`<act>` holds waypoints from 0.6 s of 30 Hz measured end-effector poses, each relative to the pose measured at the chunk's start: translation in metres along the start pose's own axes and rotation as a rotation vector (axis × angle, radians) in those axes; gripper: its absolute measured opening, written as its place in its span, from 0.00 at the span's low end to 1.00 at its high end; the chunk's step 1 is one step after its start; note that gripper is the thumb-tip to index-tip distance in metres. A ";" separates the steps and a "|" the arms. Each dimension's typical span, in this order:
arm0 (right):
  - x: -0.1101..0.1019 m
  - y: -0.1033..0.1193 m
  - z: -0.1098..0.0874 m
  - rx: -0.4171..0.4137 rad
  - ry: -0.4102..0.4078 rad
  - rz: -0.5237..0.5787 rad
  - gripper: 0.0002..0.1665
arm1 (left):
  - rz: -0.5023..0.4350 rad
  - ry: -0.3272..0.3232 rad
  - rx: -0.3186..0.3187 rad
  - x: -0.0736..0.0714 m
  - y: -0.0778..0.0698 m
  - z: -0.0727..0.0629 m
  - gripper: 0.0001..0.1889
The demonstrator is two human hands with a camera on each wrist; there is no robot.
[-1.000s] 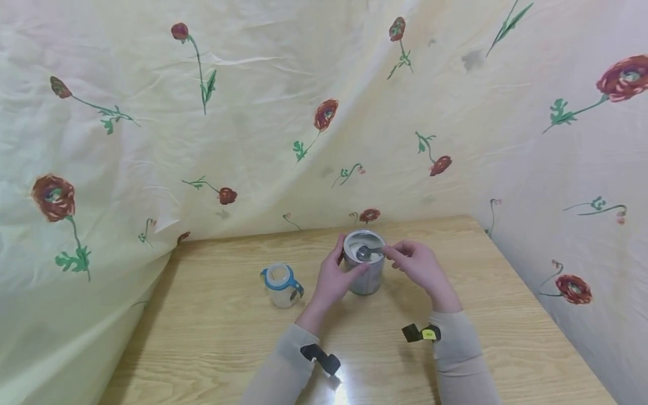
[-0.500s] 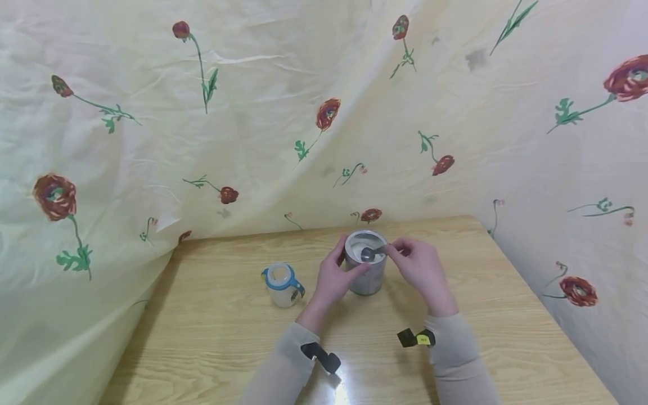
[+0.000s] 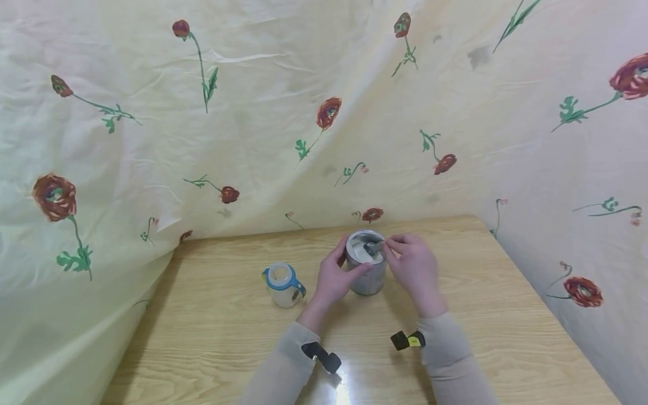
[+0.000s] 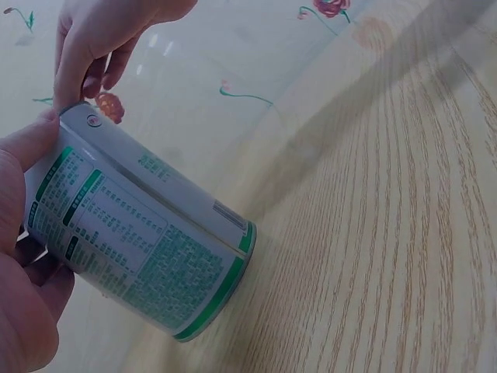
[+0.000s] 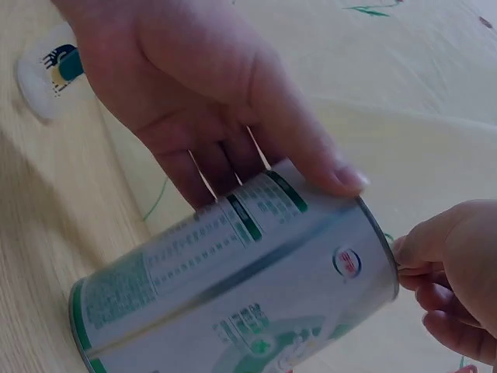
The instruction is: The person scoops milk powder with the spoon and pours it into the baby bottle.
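A round metal can [image 3: 367, 278] with a white and green printed label stands on the wooden table, its top uncovered and white powder [image 3: 358, 251] inside. My left hand [image 3: 336, 280] wraps round the can's left side, thumb at the front near the rim. At the right of the opening, my right hand [image 3: 414, 269] pinches the handle of a dark grey scoop [image 3: 371, 248], whose bowl sits in the can over the powder. In the left wrist view the can [image 4: 144, 225] appears tilted by the camera, the right hand [image 4: 105, 39] at its rim.
Left of the can stands a clear cup with a blue lid and handle [image 3: 283, 286]. A flower-printed cloth [image 3: 253, 124] hangs behind the wooden table [image 3: 217, 337] and along both its sides.
The scoop's bowl has shifted slightly right and turned inside the can. My right wrist has swung a little leftward, while the left hand keeps its hold on the can.
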State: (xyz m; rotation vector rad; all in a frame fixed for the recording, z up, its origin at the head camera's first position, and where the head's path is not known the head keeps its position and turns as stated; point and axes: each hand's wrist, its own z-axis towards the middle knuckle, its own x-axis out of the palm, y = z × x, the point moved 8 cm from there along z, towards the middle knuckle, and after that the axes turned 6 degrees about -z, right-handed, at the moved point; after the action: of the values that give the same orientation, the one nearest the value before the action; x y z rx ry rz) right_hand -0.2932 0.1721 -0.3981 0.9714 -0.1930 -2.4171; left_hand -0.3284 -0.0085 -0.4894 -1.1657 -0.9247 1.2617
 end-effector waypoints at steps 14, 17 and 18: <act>0.004 0.004 0.000 0.110 0.126 -0.012 0.09 | -0.005 -0.008 -0.020 -0.002 -0.001 0.000 0.46; 0.008 0.005 -0.001 0.109 0.143 -0.008 0.09 | -0.006 -0.005 -0.024 -0.001 0.000 0.000 0.46; 0.009 0.006 -0.002 0.108 0.147 0.001 0.09 | -0.007 -0.004 -0.026 -0.001 0.001 0.000 0.45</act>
State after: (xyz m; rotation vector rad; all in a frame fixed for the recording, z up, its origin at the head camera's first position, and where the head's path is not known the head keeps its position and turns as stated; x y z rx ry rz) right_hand -0.2950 0.1623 -0.4027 1.1913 -0.2729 -2.3424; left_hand -0.3285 -0.0097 -0.4901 -1.1795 -0.9502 1.2505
